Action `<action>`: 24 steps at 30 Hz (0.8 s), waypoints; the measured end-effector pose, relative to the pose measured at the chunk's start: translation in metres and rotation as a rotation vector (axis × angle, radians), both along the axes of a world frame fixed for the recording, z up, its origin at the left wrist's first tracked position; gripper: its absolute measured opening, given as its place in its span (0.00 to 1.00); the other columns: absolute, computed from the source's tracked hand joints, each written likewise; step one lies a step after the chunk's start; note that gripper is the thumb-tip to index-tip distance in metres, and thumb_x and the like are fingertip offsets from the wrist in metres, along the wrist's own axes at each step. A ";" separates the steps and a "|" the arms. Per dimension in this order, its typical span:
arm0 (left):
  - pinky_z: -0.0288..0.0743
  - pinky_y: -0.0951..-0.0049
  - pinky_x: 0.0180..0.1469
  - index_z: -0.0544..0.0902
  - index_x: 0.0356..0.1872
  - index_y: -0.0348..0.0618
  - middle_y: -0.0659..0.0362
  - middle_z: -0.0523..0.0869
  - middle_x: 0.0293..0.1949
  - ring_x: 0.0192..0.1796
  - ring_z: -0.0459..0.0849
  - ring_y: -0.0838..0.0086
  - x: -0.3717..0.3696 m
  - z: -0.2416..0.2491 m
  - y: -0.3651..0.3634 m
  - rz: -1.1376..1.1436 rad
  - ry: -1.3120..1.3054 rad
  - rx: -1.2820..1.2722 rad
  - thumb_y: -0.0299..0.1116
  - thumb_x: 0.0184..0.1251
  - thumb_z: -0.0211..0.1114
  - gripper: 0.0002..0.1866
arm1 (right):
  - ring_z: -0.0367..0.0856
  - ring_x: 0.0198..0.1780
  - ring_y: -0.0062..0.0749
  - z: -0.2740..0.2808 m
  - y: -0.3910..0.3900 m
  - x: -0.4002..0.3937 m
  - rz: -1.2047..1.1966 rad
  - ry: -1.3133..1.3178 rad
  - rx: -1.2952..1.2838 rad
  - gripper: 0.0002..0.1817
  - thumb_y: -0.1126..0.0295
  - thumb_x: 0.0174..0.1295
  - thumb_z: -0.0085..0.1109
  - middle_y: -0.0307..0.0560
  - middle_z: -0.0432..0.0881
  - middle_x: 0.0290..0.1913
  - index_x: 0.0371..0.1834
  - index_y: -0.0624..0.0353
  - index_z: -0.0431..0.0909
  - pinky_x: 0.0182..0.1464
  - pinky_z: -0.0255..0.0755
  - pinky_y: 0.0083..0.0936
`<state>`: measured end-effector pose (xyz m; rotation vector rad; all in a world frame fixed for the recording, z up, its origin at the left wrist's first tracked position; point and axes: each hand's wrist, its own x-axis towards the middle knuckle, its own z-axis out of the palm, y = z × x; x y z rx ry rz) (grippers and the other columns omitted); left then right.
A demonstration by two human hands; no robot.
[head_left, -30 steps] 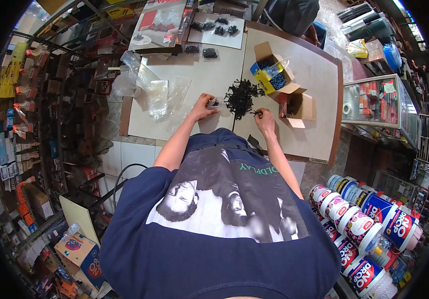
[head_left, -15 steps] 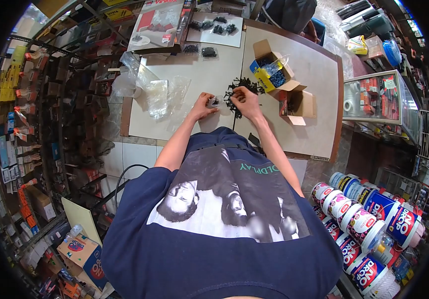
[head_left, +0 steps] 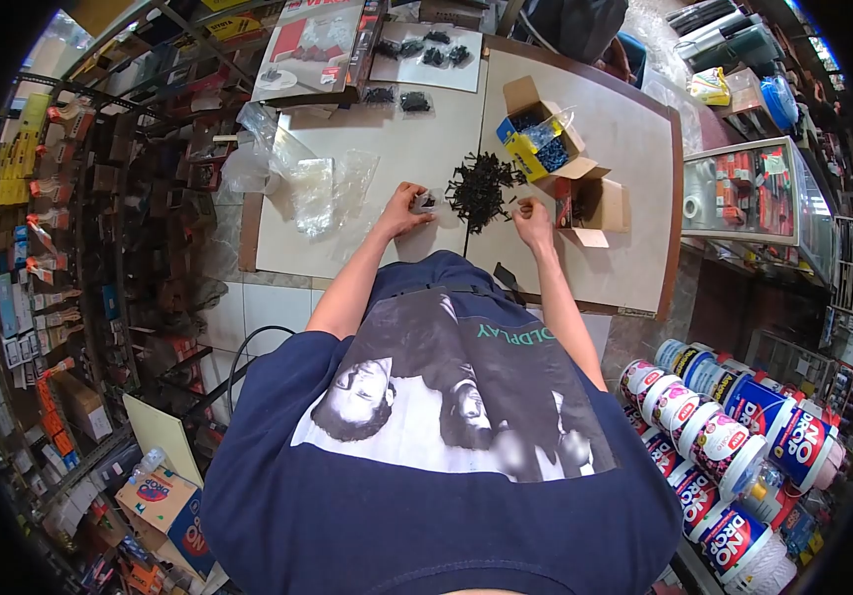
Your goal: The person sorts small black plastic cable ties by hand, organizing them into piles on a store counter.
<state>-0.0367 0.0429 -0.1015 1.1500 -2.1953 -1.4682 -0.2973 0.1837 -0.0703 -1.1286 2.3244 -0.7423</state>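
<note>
My left hand [head_left: 403, 210] is closed on a small clear plastic bag [head_left: 430, 202] with a few dark pieces inside, held close over the table. Just right of the bag lies a loose pile of black screws [head_left: 480, 190]. At the right edge of that pile is my right hand [head_left: 533, 224], thumb and fingers pinched together. What the pinch holds, I cannot tell.
Behind my right hand stand an open yellow-and-blue box [head_left: 539, 149] of screws and an open brown carton [head_left: 603, 206]. Clear empty bags [head_left: 314, 196] lie at the left. Filled small bags [head_left: 414, 101] rest at the back beside a large picture box [head_left: 309, 52].
My right hand has moved from over the bag and the pile, rightward and toward me, to the pile's right edge. My left hand keeps the bag in nearly the same place.
</note>
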 end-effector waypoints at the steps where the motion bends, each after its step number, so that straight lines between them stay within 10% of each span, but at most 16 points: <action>1: 0.73 0.69 0.52 0.75 0.49 0.42 0.54 0.72 0.48 0.48 0.76 0.64 0.000 0.000 0.000 -0.001 0.000 -0.001 0.34 0.39 0.76 0.30 | 0.81 0.39 0.39 0.004 0.007 -0.002 0.020 -0.035 0.063 0.16 0.70 0.49 0.64 0.51 0.81 0.39 0.43 0.61 0.78 0.45 0.73 0.29; 24: 0.72 0.70 0.51 0.76 0.47 0.42 0.54 0.72 0.47 0.47 0.75 0.65 0.000 -0.002 0.000 0.006 0.029 0.013 0.34 0.39 0.76 0.29 | 0.81 0.35 0.33 0.040 -0.007 0.022 0.117 -0.224 -0.116 0.10 0.69 0.50 0.65 0.49 0.79 0.35 0.33 0.63 0.82 0.41 0.74 0.25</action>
